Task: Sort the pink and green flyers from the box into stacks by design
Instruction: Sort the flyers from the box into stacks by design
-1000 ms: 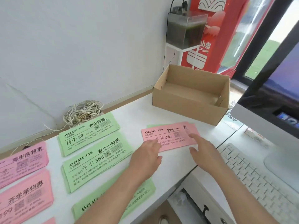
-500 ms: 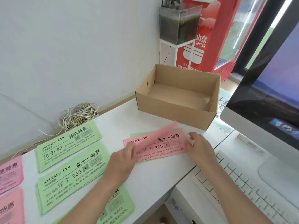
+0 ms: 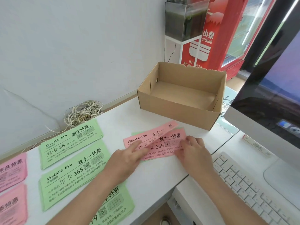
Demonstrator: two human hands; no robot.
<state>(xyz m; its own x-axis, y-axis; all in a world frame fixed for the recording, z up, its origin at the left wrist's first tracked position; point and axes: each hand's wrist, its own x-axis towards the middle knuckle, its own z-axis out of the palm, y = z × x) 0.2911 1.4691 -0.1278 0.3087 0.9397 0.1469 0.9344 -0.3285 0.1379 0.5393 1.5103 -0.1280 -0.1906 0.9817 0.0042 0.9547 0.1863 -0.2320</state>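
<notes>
Pressing down with straight fingers (image 3: 138, 147), the left grip (image 3: 128, 158) is sliding the top pink paper flyer (image 3: 151, 135) off a small mixed pile (image 3: 164, 147) lying between both hands. The right grip (image 3: 194, 151) is steadying the pile's right end with bent fingers; whether it is pinching or only pressing cannot be told. A second ago the pile was lying square. Now the top sheet is fanning askew, its far corner pointing away from the grips toward the brown cardboard box (image 3: 178, 114). A sliver of green flyer (image 3: 136, 133) is peeking out beneath the pink ones, so sorting by colour and design appears to be still under way here. Beyond the fingertips, the box is standing open and showing only its bare floor, suggesting this pile is the last batch. To the left of the left grip, three green stacks (image 3: 73, 171) and, farther out, two pink stacks (image 3: 12, 169) are lying sorted on the white bench (image 3: 154, 179).
</notes>
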